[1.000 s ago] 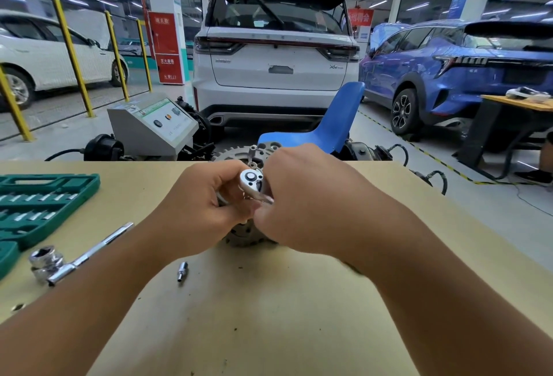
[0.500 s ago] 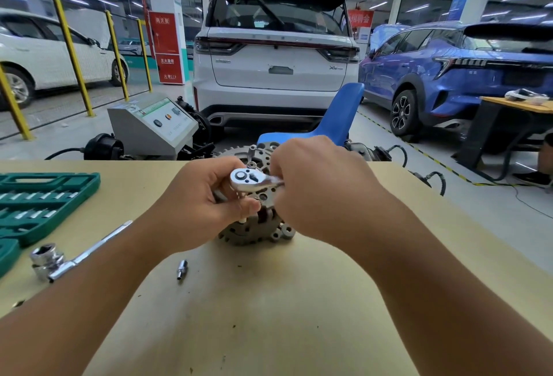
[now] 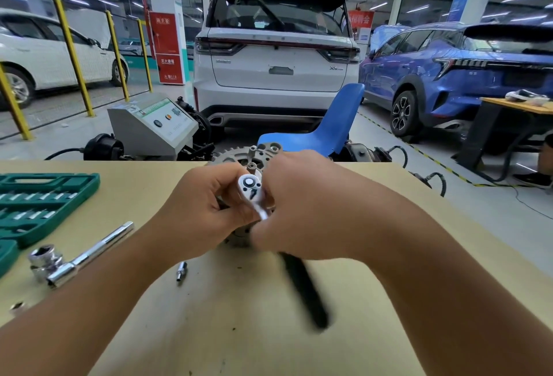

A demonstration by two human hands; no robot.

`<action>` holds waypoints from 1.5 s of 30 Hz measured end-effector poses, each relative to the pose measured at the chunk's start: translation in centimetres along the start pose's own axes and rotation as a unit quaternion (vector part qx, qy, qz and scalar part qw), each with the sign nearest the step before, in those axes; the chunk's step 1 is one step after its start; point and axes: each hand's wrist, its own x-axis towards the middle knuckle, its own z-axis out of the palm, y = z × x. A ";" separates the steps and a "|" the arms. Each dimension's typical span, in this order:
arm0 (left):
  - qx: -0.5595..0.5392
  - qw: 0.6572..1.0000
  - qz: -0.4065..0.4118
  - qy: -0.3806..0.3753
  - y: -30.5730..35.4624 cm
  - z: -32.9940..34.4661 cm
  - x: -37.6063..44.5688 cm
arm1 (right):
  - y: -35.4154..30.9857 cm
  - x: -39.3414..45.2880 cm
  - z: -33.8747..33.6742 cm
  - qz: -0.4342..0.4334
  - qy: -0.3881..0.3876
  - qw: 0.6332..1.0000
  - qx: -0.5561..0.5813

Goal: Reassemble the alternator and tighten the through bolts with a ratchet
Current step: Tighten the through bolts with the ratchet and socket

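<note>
The grey alternator (image 3: pixel 254 152) stands on the tan table (image 3: pixel 239 330), mostly hidden behind both hands. My left hand (image 3: pixel 197 214) curls around its left side, thumb by the ratchet head. The chrome ratchet (image 3: pixel 250 185) sits on top of the alternator, head up. Its black handle (image 3: pixel 305 289) points toward me, blurred. My right hand (image 3: pixel 302 211) grips the ratchet just below the head. The bolt under the ratchet is hidden.
A green socket case (image 3: pixel 36 205) lies open at the left edge. Nearer, a chrome breaker bar with a socket (image 3: pixel 74 259) lies on the table, and a small bit (image 3: pixel 181 271) lies near my left wrist. A blue chair (image 3: pixel 323 133) stands behind the table.
The ratchet handle has swung from pointing right to pointing toward me, and my right hand has dropped lower with it. My left hand stays on the alternator.
</note>
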 end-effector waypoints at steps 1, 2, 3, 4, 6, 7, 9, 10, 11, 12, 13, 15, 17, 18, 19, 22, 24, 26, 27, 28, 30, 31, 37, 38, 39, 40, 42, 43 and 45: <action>-0.003 1.000 0.002 0.004 0.0 0.0 0.0 | 0.0 0.1 0.0 0.000 0.006 1.000 0.007; -0.003 1.000 -0.001 0.007 0.0 -0.1 0.0 | 0.1 0.2 -0.1 0.011 0.021 1.000 0.003; -0.005 1.000 -0.007 0.005 0.1 -0.2 0.1 | 0.4 0.4 -0.1 0.028 0.035 0.999 -0.007; -0.011 1.000 -0.014 -0.003 0.1 -0.3 0.2 | 0.6 0.5 0.0 0.041 0.052 0.998 -0.018; -0.009 0.999 -0.012 -0.029 0.2 -0.4 0.3 | 0.9 0.6 0.3 0.050 0.056 0.997 -0.027; 0.001 0.999 -0.002 -0.038 0.3 -0.4 0.3 | 0.8 0.6 0.4 0.046 0.048 0.998 -0.023; 0.010 0.999 0.018 -0.039 0.6 -0.3 0.4 | 0.3 0.3 0.5 0.026 0.035 0.999 -0.010; 0.003 0.999 0.022 -0.034 0.6 -0.3 0.4 | 0.0 0.1 0.4 0.014 0.027 1.000 -0.001; -0.006 0.999 0.020 -0.027 0.6 -0.3 0.4 | -0.3 0.0 0.2 0.006 0.017 1.000 0.013; -0.015 1.000 0.013 -0.024 0.6 -0.4 0.4 | -0.4 -0.1 0.1 0.006 0.013 0.999 0.030; -0.017 0.999 0.009 -0.026 0.6 -0.5 0.4 | -0.3 0.0 -0.1 0.014 0.013 0.999 0.030; 0.003 0.999 0.012 -0.044 0.5 -0.7 0.4 | -0.2 0.2 -0.1 0.038 0.027 0.999 -0.009; 0.010 0.999 0.009 -0.053 0.5 -0.8 0.3 | -0.3 0.3 0.2 0.054 0.046 0.996 -0.046; 0.011 0.998 0.008 -0.054 0.6 -0.8 0.3 | -0.5 0.2 0.5 0.054 0.046 0.996 -0.050; 0.016 0.999 0.011 -0.046 0.6 -0.7 0.3 | -0.8 0.2 0.7 0.046 0.040 0.997 -0.041; 0.023 0.999 0.021 -0.021 0.8 -0.5 0.2 | -1.2 0.0 0.5 0.022 0.016 1.000 0.009; 0.018 0.999 0.014 -0.027 0.6 -0.6 0.3 | -0.4 0.1 0.2 0.032 0.028 0.999 0.016; 0.024 0.999 -0.003 -0.034 0.4 -0.6 0.3 | 0.4 0.3 0.0 0.054 0.052 0.997 -0.010; 0.033 0.999 -0.010 -0.029 0.2 -0.5 0.3 | 0.6 0.3 0.1 0.062 0.067 0.996 -0.024; 0.042 0.999 -0.012 -0.019 0.2 -0.4 0.3 | 0.6 0.3 0.2 0.064 0.078 0.994 -0.032; 0.046 0.999 0.001 -0.003 0.2 -0.1 0.2 | 0.3 0.3 0.4 0.044 0.076 0.996 -0.027; 0.034 0.999 0.002 0.002 0.2 0.0 0.2 | 0.1 0.2 0.5 0.029 0.062 0.998 -0.015; -0.002 0.999 -0.015 -0.028 0.2 -0.7 0.3 | 0.9 0.4 -0.1 0.047 0.066 0.997 -0.015; 0.003 0.999 -0.013 -0.035 0.2 -0.7 0.3 | 1.1 0.4 -0.1 0.055 0.073 0.996 -0.022; 0.009 0.999 -0.010 -0.033 0.3 -0.6 0.3 | 1.1 0.4 0.0 0.053 0.071 0.996 -0.017; 0.014 1.000 -0.006 -0.028 0.3 -0.4 0.4 | 0.9 0.4 0.1 0.046 0.064 0.997 -0.005; 0.006 1.000 -0.006 -0.012 0.4 -0.1 0.4 | 0.4 0.6 0.4 0.031 0.033 0.999 0.028; 0.000 1.000 -0.008 -0.008 0.5 -0.1 0.4 | 0.3 0.7 0.5 0.029 0.028 0.998 0.039; -0.003 1.000 -0.012 -0.018 0.5 -0.4 0.4 | 0.7 0.7 0.3 0.038 0.037 0.998 0.027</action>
